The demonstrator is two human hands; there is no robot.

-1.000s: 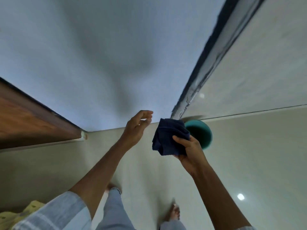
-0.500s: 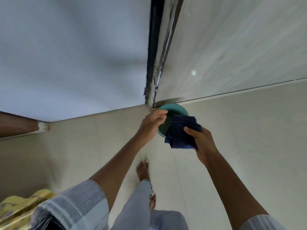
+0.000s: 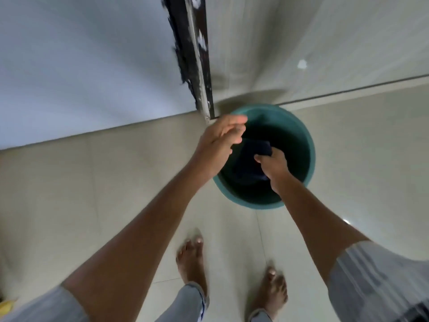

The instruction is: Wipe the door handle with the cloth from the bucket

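Note:
A teal bucket stands on the tiled floor, close to a wall corner. My right hand reaches down into its mouth and grips a dark blue cloth, which hangs inside the bucket's dark interior. My left hand hovers over the bucket's left rim, fingers loosely curled and blurred, holding nothing. No door handle is in view.
A dark, chipped vertical strip runs down the wall corner to the floor just left of the bucket. A grey-white wall is at left, a pale tiled wall at right. My bare feet stand on the floor below.
The view has swung down from the wooden door toward the floor. My right hand has carried the cloth down into the bucket, and my left hand has followed to the rim.

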